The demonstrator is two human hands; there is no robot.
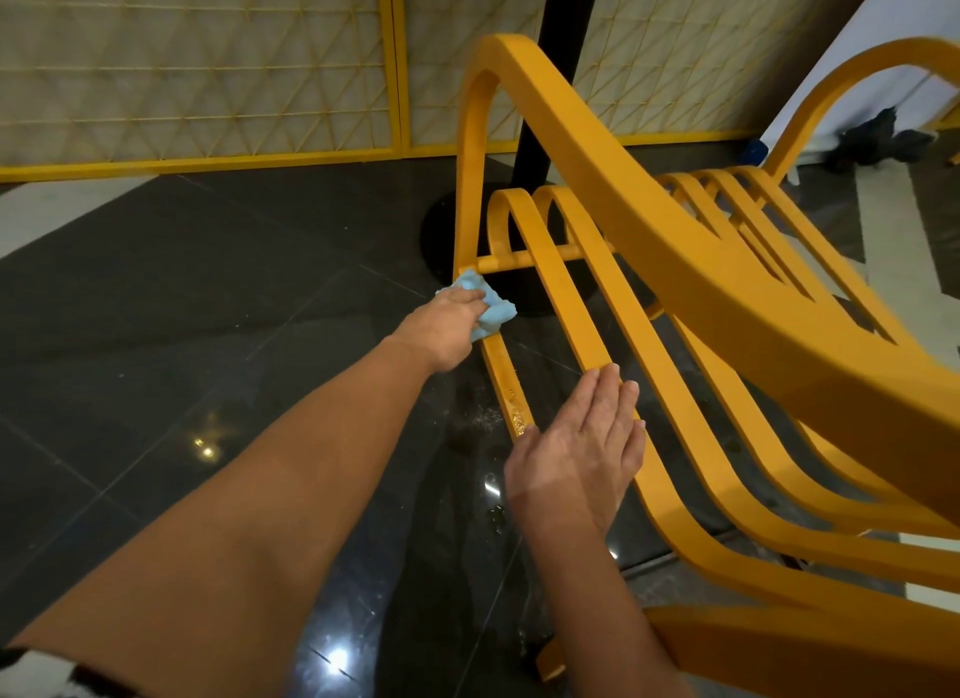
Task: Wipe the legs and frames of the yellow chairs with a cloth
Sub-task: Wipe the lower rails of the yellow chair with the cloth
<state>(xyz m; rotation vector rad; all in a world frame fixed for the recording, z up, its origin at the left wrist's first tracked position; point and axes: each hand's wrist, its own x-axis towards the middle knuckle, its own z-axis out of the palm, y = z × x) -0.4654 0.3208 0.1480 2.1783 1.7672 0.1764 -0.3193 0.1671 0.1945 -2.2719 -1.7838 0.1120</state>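
A yellow chair (701, 260) with curved slats fills the right half of the view, tipped toward me. My left hand (447, 328) grips a light blue cloth (493, 307) and presses it against the chair's outer frame bar, just below a round crossbar (530, 260). My right hand (576, 453) lies flat with straight fingers against one of the long yellow slats (576, 333), nearer to me. A wet patch shows on the frame bar between my two hands.
A black table post (550, 84) with a round base stands behind the chair. Yellow-framed lattice panels (208, 73) line the back wall. The floor is dark glossy tile (182, 333) with light reflections. A dark bundle (878, 141) lies at the far right.
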